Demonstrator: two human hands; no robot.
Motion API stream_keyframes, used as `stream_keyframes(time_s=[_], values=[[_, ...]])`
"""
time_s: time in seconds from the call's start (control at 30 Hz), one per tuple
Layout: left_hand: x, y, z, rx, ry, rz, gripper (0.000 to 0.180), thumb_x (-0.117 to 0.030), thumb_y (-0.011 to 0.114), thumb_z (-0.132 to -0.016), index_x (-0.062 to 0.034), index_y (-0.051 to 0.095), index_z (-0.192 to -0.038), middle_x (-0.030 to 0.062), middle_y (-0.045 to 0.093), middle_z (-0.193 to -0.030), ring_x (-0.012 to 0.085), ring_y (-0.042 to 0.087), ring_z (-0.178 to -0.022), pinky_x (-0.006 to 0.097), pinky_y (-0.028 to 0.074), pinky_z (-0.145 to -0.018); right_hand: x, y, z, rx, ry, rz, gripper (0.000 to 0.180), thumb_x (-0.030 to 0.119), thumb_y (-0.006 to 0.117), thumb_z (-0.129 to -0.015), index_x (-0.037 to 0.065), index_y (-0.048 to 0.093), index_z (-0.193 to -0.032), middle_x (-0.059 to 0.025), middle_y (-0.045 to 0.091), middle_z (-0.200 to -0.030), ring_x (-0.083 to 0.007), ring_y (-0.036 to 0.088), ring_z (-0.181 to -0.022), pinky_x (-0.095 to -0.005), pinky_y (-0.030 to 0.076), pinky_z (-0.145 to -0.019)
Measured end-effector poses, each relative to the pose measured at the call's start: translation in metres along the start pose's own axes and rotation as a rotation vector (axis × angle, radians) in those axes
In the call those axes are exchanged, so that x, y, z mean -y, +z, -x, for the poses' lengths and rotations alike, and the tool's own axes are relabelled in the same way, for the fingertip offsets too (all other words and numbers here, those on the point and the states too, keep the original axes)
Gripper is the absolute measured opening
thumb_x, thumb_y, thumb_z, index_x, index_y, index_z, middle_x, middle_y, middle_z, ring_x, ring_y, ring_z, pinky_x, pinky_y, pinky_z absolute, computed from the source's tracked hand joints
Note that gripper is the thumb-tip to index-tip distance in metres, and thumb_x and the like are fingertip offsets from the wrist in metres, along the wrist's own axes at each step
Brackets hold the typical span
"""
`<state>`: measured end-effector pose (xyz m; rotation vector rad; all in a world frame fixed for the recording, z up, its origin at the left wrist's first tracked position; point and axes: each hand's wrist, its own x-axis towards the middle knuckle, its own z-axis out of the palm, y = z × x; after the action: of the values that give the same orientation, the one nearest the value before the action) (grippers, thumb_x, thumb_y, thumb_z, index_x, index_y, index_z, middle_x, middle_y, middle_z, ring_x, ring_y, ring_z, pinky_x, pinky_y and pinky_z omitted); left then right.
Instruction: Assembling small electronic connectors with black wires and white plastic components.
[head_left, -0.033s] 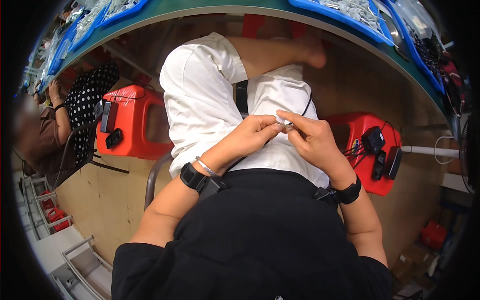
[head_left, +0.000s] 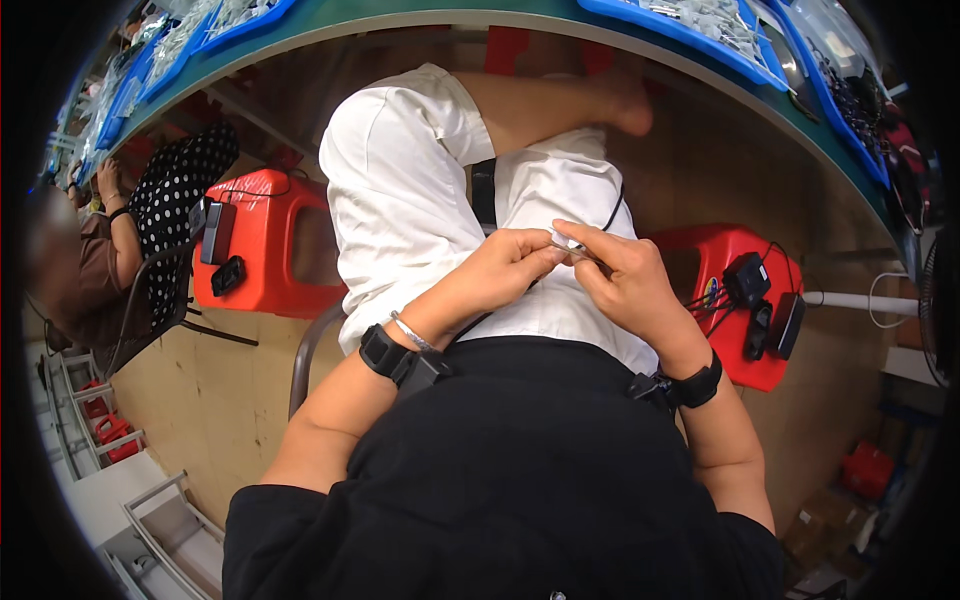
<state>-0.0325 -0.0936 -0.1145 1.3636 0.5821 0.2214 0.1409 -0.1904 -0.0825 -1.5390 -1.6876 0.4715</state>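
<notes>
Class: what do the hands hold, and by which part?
The left hand and right hand hold a thin grey piece between them; where each grips it is too small to tell.

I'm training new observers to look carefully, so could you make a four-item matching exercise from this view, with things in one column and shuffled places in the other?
Things
1. Small thin piece
2. Silvery bracelet
3. Blue trays
4. Dotted clothing

Places
A. On the green table
B. Between the wearer's left hand and right hand
C. On the seated co-worker at the picture's left
D. Around the wearer's left wrist

Right pairs: 1-B, 2-D, 3-A, 4-C
</notes>
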Motion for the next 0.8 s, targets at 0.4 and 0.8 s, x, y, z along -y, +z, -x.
stream_keyframes(time_s=[0.4, 0.8], values=[[0.003, -0.015, -0.006, -0.206, 0.126, -0.215, 0.021, -0.016, 0.066, -0.097, -0.0049, 0.071, -0.114, -0.0016, 0.061, -0.082, 0.0055, 0.051, -0.072, 0.022, 0.044, -0.065, 0.004, -0.019, -0.003, -0.011, 0.146, -0.044, 0.020, 0.020, 0.066, -0.095, 0.002, 0.065, -0.103, -0.0170, 0.067, -0.076, -0.0296, 0.066, -0.064, -0.0364, 0.049, -0.057], [0.005, -0.016, -0.006, -0.260, 0.290, -0.287, 0.019, -0.010, 0.066, -0.095, -0.0072, 0.074, -0.112, 0.0018, 0.061, -0.086, 0.0088, 0.053, -0.073, 0.025, 0.045, -0.066, 0.010, -0.015, -0.001, 0.029, -0.067, 0.277, 0.012, 0.016, 0.067, -0.091, 0.007, 0.067, -0.099, -0.0111, 0.064, -0.068, -0.0288, 0.063, -0.057, -0.0372, 0.049, -0.051]])
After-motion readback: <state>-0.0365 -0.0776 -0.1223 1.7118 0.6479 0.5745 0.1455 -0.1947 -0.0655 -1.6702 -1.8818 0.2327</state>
